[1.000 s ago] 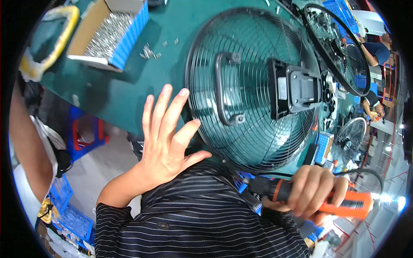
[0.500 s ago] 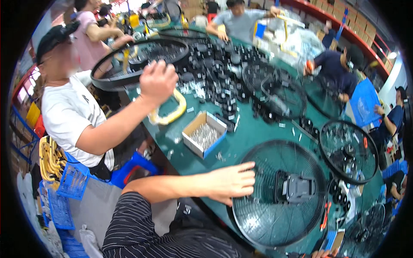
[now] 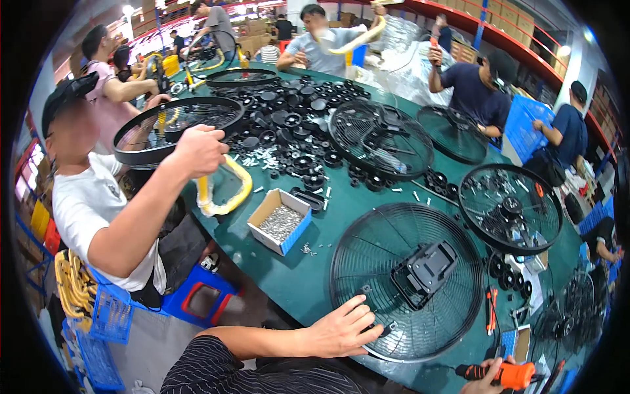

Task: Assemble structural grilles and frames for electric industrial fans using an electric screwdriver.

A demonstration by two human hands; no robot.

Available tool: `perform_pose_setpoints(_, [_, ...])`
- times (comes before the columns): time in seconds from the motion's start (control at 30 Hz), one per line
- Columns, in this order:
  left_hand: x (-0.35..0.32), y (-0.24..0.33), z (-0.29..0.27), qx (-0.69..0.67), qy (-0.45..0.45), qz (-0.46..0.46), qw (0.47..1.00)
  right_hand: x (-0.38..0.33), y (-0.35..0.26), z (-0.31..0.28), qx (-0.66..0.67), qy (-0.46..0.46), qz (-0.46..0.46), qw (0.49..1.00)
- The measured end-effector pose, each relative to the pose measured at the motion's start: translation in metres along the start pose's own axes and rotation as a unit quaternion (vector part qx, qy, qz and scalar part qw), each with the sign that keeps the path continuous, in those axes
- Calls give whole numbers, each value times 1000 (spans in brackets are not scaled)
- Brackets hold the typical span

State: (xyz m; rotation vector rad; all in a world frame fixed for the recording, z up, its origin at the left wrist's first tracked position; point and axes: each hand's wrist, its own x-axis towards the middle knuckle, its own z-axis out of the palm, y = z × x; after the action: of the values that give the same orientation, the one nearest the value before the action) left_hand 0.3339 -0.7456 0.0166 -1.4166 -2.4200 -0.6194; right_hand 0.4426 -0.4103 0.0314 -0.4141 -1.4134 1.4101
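Observation:
A round black wire fan guard [image 3: 357, 253] lies on the green table in front of me, with a black motor bracket [image 3: 426, 272] at its middle. My left hand [image 3: 344, 328] rests on the guard's near left rim, fingers spread over the wires. Small metal clips [image 3: 392, 327] sit on the wires close to my fingertips. At the lower right edge, my right hand [image 3: 484, 379] is closed round an orange and black electric screwdriver [image 3: 515, 375]; its bit points left, apart from the guard. The picture's edge cuts off part of this hand.
Left of the guard stands an open box [image 3: 281, 222] of screws. A red-handled tool [image 3: 491, 310] lies to the right, near another fan guard [image 3: 512, 209]. Black parts [image 3: 289, 118] are heaped farther back. A co-worker's arm [image 3: 151, 197] holds a black ring [image 3: 177, 125] at the left.
My left hand has moved nearer to me along the guard's rim. My right hand and the screwdriver have come farther into view. The whole view has shifted, and the bracket now appears tilted.

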Motion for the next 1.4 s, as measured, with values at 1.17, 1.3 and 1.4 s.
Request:
perform_pose_setpoints(1.17, [-56, -210, -98, 140, -81, -408, 899, 11, -7, 20, -93, -78, -10, 993])
perform_pose_setpoints(1.3, [-59, -192, -102, 121, 58, -376, 917, 17, 3, 1, -111, -99, 12, 989])
perform_pose_setpoints(1.4, [-61, -157, -96, 49, 172, -307, 935, 19, 17, -19, -112, -101, -24, 988])
